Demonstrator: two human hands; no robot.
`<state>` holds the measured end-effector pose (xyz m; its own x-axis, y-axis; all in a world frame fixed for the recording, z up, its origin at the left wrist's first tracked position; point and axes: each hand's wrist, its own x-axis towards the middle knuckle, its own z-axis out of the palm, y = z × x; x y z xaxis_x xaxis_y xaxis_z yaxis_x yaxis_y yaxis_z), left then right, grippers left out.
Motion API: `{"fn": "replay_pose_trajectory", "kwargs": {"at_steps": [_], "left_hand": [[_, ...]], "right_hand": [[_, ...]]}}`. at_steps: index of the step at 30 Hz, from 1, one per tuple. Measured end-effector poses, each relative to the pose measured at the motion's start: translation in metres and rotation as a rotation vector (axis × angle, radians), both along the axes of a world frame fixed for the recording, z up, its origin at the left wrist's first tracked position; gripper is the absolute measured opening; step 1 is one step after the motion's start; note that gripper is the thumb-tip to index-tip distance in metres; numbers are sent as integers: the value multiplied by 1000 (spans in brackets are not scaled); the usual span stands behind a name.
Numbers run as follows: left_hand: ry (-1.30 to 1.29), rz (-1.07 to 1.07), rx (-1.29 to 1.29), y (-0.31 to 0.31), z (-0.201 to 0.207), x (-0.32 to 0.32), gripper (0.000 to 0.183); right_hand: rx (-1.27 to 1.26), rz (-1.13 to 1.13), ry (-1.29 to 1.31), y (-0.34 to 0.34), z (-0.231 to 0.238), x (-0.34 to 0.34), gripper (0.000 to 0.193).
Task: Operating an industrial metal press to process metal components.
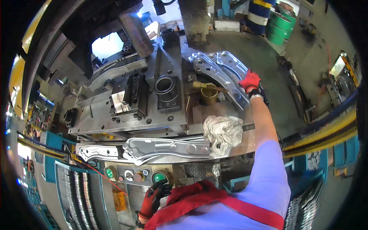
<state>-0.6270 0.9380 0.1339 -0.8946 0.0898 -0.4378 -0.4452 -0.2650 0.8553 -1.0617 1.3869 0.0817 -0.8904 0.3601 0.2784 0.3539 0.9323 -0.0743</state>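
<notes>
Seen from the head cam, the right hand [250, 80], in a red-and-black work glove, reaches out w/ arm extended and rests on the near end of a stack of curved, shiny stamped sheet-metal brackets [219, 71] lying on the right side of the steel press bench [115, 115]; fingers look curled over the edge, grasping the top piece, though the grip itself is partly hidden. The left hand [153, 197], same kind of glove, sits low at the front panel, fingers bent over a round green push button [159, 178]; pressing or just touching — can't tell. Another long pressed metal part [153, 148] lies across the bench front edge, beside a crumpled whitish rag [223, 132]. A brass-coloured cup w/ a brush [209, 94] stands just left of the bracket stack. Judging by looks, the brackets are stiff, fairly light, prob. oily and sharp-edged; best taken at the end flange, not the cut-outs.
</notes>
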Motion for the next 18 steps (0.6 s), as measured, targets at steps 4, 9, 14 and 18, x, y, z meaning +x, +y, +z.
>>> {"fn": "replay_pose_trajectory", "kwargs": {"at_steps": [4, 9, 14, 18], "left_hand": [[-97, 41, 21, 18, 0, -1, 45], [-167, 38, -35, 22, -1, -1, 44], [-170, 18, 6, 17, 0, -1, 46], [-193, 23, 20, 14, 0, -1, 47]], "right_hand": [[-118, 44, 24, -1, -21, -36, 91], [-358, 154, -92, 12, -64, -87, 89], [-599, 296, -137, 22, -82, -105, 85], [-404, 134, -116, 2, -52, -85, 81]]}}
